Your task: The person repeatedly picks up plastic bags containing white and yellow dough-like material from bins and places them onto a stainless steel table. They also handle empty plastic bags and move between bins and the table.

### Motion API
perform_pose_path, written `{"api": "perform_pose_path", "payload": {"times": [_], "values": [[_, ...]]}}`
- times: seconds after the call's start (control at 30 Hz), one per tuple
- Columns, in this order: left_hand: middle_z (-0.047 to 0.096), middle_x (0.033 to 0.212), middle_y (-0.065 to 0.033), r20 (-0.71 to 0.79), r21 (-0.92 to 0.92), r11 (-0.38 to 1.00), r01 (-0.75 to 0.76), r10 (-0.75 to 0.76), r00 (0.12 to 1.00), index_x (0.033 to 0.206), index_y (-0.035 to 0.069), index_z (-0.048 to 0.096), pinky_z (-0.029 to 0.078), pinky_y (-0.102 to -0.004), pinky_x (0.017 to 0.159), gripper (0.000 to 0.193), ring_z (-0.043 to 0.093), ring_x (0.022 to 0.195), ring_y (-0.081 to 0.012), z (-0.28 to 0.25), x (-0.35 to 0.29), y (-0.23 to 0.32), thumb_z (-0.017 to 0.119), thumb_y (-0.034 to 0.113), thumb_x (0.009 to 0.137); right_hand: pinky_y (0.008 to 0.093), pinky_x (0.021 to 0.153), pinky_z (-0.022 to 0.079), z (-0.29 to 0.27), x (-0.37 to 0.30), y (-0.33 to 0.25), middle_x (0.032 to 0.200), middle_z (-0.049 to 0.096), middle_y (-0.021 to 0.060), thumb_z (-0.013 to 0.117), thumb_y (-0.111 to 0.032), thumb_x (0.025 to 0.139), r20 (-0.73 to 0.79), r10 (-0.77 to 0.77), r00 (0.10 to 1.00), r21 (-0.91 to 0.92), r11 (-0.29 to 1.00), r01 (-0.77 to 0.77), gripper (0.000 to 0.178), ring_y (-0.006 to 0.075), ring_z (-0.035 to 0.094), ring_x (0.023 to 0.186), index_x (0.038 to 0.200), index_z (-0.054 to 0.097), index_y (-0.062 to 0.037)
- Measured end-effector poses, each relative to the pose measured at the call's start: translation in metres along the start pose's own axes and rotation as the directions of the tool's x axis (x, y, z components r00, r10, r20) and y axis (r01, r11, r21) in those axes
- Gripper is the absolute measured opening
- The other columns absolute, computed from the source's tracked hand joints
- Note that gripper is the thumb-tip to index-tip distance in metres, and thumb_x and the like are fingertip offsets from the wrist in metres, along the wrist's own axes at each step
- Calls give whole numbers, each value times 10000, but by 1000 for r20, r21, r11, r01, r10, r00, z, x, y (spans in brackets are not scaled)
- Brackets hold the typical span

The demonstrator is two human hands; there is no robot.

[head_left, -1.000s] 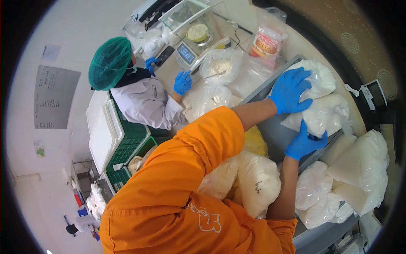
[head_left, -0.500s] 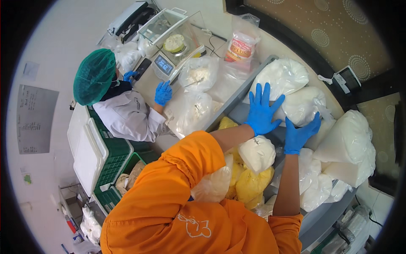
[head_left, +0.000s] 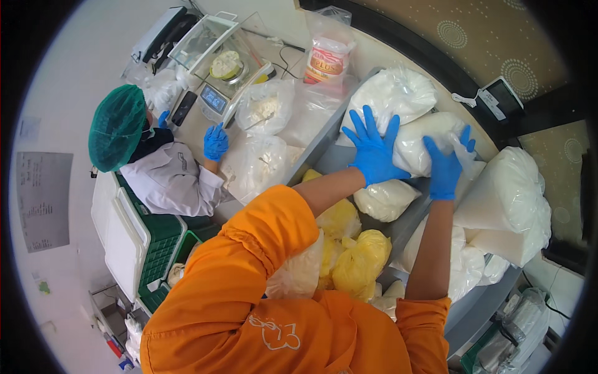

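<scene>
The grip is split between two gloved hands: the left hand lies with its fingers spread well apart against the near side of the white bag, while the right hand has its fingers parted about the loose plastic at that bag's right end; whether they are clamped on it cannot be told, since the contact is partly covered. The white bag lies toward the far end of the grey bin. The bin's hard edge could snag thin plastic, so any shift is best made as a lift, not a drag. The big bag bulges just to the right of the right hand and calls for a narrow, upright wrist there. The back bag seems to touch the white bag from behind; easing the two apart should stop one pulling on the other. The yellow bag and the low bag lie nearer the body, and should be left unpressed. Smallest is the neck of the white bag: thin and slack, it should probably only steer, with the soft load borne on a broad palm.
</scene>
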State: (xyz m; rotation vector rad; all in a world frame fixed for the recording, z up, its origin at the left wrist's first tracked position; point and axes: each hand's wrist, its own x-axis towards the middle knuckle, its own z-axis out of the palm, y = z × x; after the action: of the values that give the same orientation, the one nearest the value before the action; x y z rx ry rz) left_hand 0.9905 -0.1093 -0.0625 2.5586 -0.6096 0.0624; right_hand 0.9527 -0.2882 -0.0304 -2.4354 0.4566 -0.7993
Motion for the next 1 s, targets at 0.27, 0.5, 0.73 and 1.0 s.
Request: {"api": "perform_pose_path", "payload": {"times": [0.27,0.5,0.73,1.0], "values": [[-83,1544,-434,-100,31,992,-120,123,987,1587,82,174,15,-805,1043,1282,-103,1375,-699,-11,-7,28,758,719,640,395,1046,430,1,9,4,1232,662,136,685,-119,911,-133,7,991,280,960,31,291,263,586,1150,1162,654,26],[-1,1620,-307,-19,57,971,-234,235,972,1569,29,190,-12,-835,1004,1275,-77,1387,-688,-9,13,24,742,721,652,515,1099,356,2,22,-8,1208,674,98,672,-143,882,-163,4,987,376,925,59,267,282,588,1167,1133,709,-61],[187,1604,-249,273,-216,942,-255,309,911,1500,93,413,203,-766,1045,919,193,1443,-529,-86,59,24,682,615,793,799,1037,118,20,53,-5,1311,610,30,613,-399,890,178,30,984,-318,948,28,319,229,443,1354,1106,716,-188],[348,1532,-262,-160,148,915,-376,397,904,1445,373,494,406,-546,1059,603,440,1307,-461,-49,116,-13,643,509,877,793,1062,5,36,-11,-14,1632,251,17,499,-666,892,-156,-61,986,-217,976,26,686,356,126,1499,1340,629,-163]]}}
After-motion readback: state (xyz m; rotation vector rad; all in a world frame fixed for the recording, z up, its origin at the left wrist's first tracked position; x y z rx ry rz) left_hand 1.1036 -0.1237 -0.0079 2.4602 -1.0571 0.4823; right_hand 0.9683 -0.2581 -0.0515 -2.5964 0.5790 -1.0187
